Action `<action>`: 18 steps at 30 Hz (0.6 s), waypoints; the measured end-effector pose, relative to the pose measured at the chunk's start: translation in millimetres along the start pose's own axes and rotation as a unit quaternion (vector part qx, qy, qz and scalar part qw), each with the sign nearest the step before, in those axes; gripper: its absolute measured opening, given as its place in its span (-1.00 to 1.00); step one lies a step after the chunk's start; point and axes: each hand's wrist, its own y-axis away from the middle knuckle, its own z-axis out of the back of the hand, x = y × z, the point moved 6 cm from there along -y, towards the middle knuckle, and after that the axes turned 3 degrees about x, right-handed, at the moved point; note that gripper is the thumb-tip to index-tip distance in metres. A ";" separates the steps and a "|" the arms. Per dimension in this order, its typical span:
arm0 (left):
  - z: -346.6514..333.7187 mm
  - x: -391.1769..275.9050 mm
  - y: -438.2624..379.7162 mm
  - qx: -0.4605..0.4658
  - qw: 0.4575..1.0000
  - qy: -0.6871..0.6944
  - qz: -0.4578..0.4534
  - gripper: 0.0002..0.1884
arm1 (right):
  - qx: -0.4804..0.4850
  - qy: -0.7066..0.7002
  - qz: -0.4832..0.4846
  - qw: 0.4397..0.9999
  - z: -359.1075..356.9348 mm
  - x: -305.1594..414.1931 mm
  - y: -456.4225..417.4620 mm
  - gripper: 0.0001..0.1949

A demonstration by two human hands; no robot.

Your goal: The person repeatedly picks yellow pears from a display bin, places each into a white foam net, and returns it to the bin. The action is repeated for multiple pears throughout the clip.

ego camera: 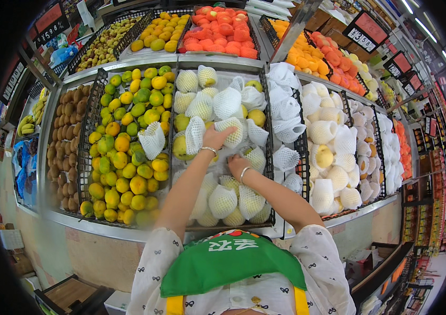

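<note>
My left hand (216, 138) is in the middle of a black crate of pears, its fingers around a pear in a white foam net (230, 133). Just below and to the right, my right hand (238, 165) reaches down between the netted pears with its fingers bent; its fingertips are hidden, and whether it grips anything does not show. Near it lies another netted pear (256, 159). Bare yellow-green pears (181, 147) and an upright white foam net (195, 135) are left of my left hand. More netted pears (223, 201) fill the crate's near end.
Left of the pears is a black crate of green-orange citrus (120, 160) with a white foam net (151, 140) on top, then kiwifruit (65, 130). White foam nets (286, 106) line the right side, beside more netted fruit (335, 149). A metal post (291, 33) stands behind.
</note>
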 end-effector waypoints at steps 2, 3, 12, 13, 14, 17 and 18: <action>3.4 1.6 -3.8 -0.019 0.999 -0.031 -0.004 -0.21 | 0.070 0.118 0.066 0.988 -9.2 4.4 -20.9 -0.68; 4.1 -0.9 -4.4 -0.027 0.999 -0.046 -0.005 -0.21 | 0.073 0.067 0.034 0.995 -7.6 2.1 -26.6 -0.68; 8.8 8.1 -9.1 -0.001 1.000 0.000 0.019 -0.17 | -0.001 -0.237 -0.143 0.961 10.8 -21.3 -29.0 -0.69; 9.7 9.6 -9.9 0.004 1.000 -0.002 0.021 -0.16 | -0.012 -0.259 -0.142 0.955 14.6 -23.7 -25.9 -0.67; 11.0 11.2 -10.4 0.008 1.000 -0.005 0.024 -0.15 | -0.022 -0.281 -0.142 0.949 17.9 -23.1 -23.9 -0.65; -0.3 5.5 -8.9 0.018 0.999 -0.004 0.029 -0.16 | -0.200 -0.105 -0.098 0.969 -7.0 -11.0 -29.9 -0.66; 2.0 5.3 -7.6 0.011 0.999 -0.002 0.031 -0.16 | -0.171 -0.122 -0.116 0.971 -9.0 -6.5 -33.4 -0.64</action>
